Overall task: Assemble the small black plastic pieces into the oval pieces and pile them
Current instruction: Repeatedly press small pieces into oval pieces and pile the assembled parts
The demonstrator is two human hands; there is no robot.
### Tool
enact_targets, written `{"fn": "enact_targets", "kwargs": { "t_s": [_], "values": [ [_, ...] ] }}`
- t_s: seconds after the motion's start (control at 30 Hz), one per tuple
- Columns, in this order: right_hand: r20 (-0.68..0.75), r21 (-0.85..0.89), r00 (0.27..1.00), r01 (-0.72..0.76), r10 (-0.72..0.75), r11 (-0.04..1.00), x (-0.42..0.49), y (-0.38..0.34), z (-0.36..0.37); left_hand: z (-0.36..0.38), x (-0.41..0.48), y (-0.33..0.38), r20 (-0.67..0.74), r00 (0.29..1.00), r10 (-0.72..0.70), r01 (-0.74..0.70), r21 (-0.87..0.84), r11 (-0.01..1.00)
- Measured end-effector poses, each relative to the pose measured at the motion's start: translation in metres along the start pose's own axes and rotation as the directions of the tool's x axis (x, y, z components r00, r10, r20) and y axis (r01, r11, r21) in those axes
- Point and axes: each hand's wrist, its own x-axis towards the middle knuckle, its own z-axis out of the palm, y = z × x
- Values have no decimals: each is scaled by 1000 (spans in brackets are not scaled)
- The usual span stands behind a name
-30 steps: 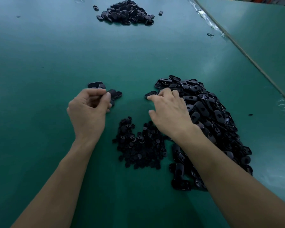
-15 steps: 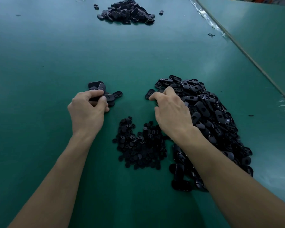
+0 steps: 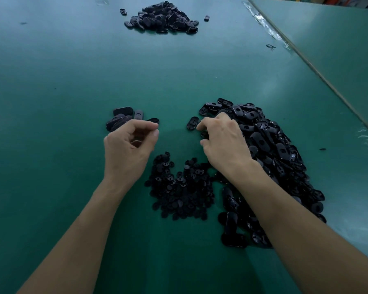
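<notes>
A heap of small round black pieces point(image 3: 179, 187) lies between my wrists. To its right spreads a big pile of black oval pieces point(image 3: 274, 153). My right hand point(image 3: 223, 145) rests on that pile's left edge, fingers curled down over a dark oval piece that is mostly hidden. One loose oval piece point(image 3: 192, 123) lies just left of its fingertips. My left hand point(image 3: 130, 149) hovers above the table, loosely curled, with nothing visible between thumb and fingers. Just beyond it sits a little cluster of oval pieces point(image 3: 121, 119).
Another pile of black oval pieces point(image 3: 164, 18) sits at the far end of the green table point(image 3: 51, 102). A taped seam point(image 3: 270, 30) runs along the right, with a second green surface beyond. Small black scraps point(image 3: 270, 46) lie near it.
My left hand set its piece down on the little cluster and drew back towards me, empty. My right hand's fingers went from flat on the oval pile to curled at its left edge.
</notes>
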Motion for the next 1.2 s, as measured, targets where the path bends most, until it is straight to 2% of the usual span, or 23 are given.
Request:
{"fn": "enact_targets", "kwargs": {
  "t_s": [0.13, 0.2, 0.33, 0.47, 0.67, 0.83, 0.93, 1.07, 1.13, 1.2],
  "values": [
    [-10, 82, 1000, -4, 5, 997, 1, 1, -3, 5, -6, 5, 70, 997, -23, 28, -82, 996],
    [-6, 211, 1000, 17, -16, 977, 0, 0, -5, 6, -8, 7, 91, 995, -28, 37, -97, 995],
    [-22, 478, 988, 144, -151, 867, -4, -17, -11, 6, -8, 11, 113, 993, -46, 60, -123, 991],
    [-45, 653, 969, 212, -242, 727, -8, -28, -13, 3, -5, 14, 159, 986, -54, 80, -159, 984],
    [-5, 713, 973, 165, -231, 681, -8, -26, -9, 3, -4, 12, 142, 983, -114, 152, -298, 942],
    [-1, 753, 979, 134, -203, 644, -9, -24, -7, 5, -5, 11, 163, 981, -109, 163, -374, 913],
    [36, 724, 987, 81, -154, 685, -8, -21, -6, 7, -6, 10, 166, 981, -104, 163, -397, 903],
    [182, 635, 969, 14, -168, 772, -7, -18, -6, 8, -5, 9, 160, 982, -101, 160, -411, 897],
    [218, 633, 960, -1, -176, 774, -8, -18, -4, 8, -5, 9, 164, 981, -101, 161, -413, 896],
    [188, 652, 967, 10, -173, 758, -9, -18, -2, 8, -5, 8, 166, 980, -110, 171, -419, 892]
  ]
}}
